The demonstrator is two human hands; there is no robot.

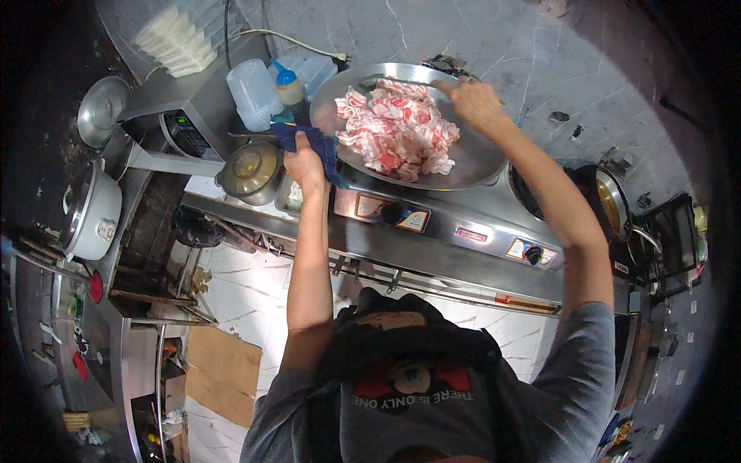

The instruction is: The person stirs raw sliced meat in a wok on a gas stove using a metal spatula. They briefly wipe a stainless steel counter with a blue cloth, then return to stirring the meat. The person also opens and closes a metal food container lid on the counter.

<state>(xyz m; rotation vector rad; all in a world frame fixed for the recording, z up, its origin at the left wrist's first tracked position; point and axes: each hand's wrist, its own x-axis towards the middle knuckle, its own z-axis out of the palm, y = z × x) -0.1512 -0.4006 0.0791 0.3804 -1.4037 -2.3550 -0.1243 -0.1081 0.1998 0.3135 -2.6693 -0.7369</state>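
Observation:
A wide metal pan (480,156) sits over the left burner of a stainless gas stove (431,215). It holds a heap of thin-sliced raw meat (399,130), red streaked with white fat. My left hand (304,165) grips a folded dark blue cloth (315,143) against the pan's left rim; the handle, if there is one, lies hidden under the cloth. At the far right rim, my right hand (476,107) closes on the end of a thin dark utensil (408,83), which reaches left behind the meat. The utensil's working end is partly hidden by the meat.
Left of the pan stand a lidded pot (252,171), stacked plastic tubs (252,95), a blue-capped squeeze bottle (288,87) and a microwave (185,124). A white rice cooker (92,214) is farther left. Another pan (612,199) stands at right, beyond my forearm. A tiled wall (509,46) rises behind.

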